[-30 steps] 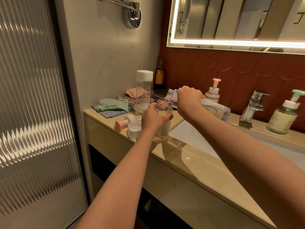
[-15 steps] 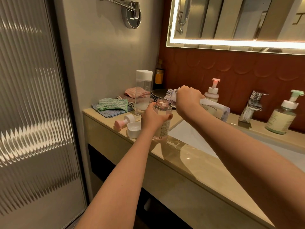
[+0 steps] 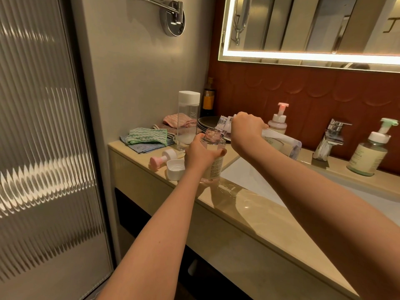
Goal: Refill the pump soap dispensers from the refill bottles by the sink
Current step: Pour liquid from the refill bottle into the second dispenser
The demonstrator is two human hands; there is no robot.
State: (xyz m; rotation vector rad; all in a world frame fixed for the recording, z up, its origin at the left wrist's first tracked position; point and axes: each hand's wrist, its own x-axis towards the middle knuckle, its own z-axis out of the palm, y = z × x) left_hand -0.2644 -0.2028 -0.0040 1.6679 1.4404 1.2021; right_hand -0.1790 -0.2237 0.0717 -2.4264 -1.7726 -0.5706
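Two hands [image 3: 200, 154] [image 3: 246, 131], three dispensers [image 3: 213, 163] [image 3: 277, 124] [image 3: 368, 156], one faucet [image 3: 331, 137]

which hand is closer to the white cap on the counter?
Left. The left hand grips the open bottle standing right beside the cap. The right hand is higher and farther off, holding the tilted refill bottle.

counter [image 3: 249, 204]: glossy stone | faucet [image 3: 331, 135]: shiny chrome | dispenser [image 3: 213, 156]: clear plastic | cloths [image 3: 147, 137]: woven fabric
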